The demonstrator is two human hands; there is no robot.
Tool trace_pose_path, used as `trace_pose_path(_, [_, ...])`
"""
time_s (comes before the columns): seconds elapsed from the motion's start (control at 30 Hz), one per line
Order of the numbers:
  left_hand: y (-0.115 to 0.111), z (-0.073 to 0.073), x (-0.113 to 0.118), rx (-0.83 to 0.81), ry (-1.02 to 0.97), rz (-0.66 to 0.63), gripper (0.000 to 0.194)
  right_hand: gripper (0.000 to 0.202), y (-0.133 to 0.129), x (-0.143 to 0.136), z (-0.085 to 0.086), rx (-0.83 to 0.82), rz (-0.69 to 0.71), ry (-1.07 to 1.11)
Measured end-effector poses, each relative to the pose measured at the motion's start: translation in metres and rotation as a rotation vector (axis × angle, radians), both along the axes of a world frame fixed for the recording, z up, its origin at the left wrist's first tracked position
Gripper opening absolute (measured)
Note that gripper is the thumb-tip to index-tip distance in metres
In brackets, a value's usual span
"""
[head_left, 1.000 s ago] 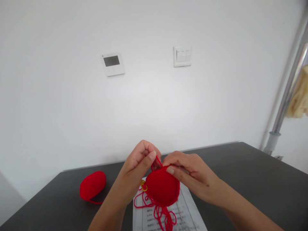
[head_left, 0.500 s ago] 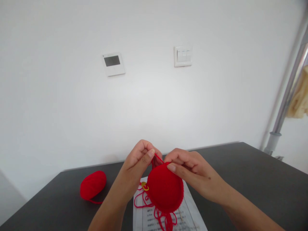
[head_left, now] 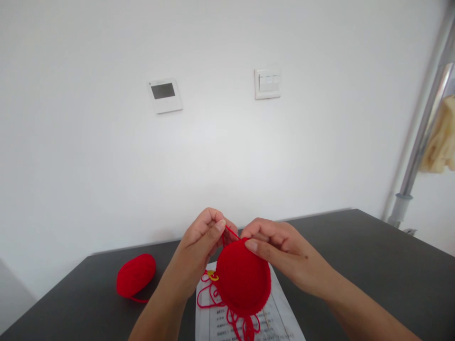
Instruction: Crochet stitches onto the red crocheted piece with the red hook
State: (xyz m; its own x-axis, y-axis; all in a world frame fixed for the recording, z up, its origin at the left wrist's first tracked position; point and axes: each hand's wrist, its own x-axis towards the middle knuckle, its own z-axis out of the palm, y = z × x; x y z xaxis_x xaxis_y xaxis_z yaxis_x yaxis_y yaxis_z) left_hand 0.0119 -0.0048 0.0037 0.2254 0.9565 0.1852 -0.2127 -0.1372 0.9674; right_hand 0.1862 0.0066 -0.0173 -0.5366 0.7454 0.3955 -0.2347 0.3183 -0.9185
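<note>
Crochet disc [head_left: 242, 282] of red yarn hangs between the two hands above the dark table [head_left: 373, 255], its flat round face turned toward the wearer and its top rim tucked into the grip. Being round, it has no clear long axis; it hangs nearly upright, bottom edge dropping below the fingers. From the head camera, the left hand [head_left: 201, 246] has its fingers pressed together, thumb against forefinger, pinching a taut red strand [head_left: 232, 231] just left of the rim. The right hand [head_left: 280, 248] is closed on the rim's top edge, thumb laid across the front. A yellow stitch marker [head_left: 213, 275] clings to the disc's left edge, below the left hand's grip. Loose red yarn [head_left: 231, 317] trails under the disc onto a printed sheet [head_left: 277, 322]. A red yarn ball [head_left: 136, 275] lies well to the left of the hands. Compared with half a second ago, the disc sits slightly lower and the hands have barely shifted.
</note>
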Motion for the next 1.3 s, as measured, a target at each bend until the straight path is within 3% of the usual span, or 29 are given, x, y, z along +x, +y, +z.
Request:
trace_pose_path(0.97, [0.0029,-0.0007,-0.0046,-0.037,-0.106,-0.046,0.022,0.019,0.0018,0.0003,-0.0042,-0.041,0.027,0.044])
trace_pose_path(1.3, [0.0081,-0.0030,-0.0053,-0.007,-0.060,-0.062,0.008,0.021,0.0019,0.0007,-0.0012,-0.097,0.048,0.023])
